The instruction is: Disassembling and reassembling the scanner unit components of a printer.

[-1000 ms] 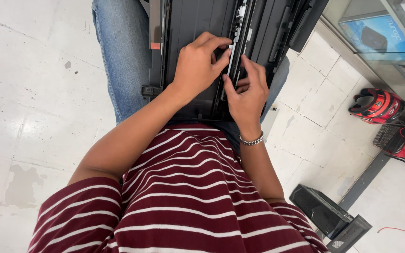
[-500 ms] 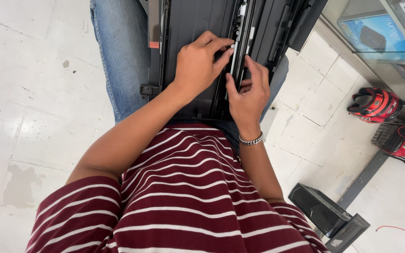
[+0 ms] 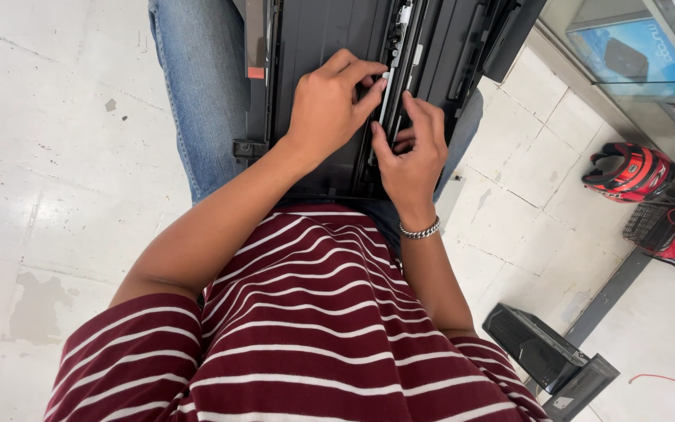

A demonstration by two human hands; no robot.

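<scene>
Hands worked a black printer chassis (image 3: 330, 47) that lay across the person's denim-clad lap. Left hand (image 3: 326, 109) curled its fingers onto a slim metal rail (image 3: 391, 86); right hand (image 3: 412, 152) pinched the same rail just beside it. Red helmet (image 3: 626, 172) sat on the tiled floor (image 3: 48, 156).

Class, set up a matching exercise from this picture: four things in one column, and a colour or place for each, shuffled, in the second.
Things:
1. helmet
2. bracelet
3. shirt
4. left hand

Descriptions:
A. maroon with white stripes
B. on the right wrist
C. red and black, on the floor
D. on the black machine, fingers at its thin rail

Pairs: 1-C, 2-B, 3-A, 4-D
</scene>
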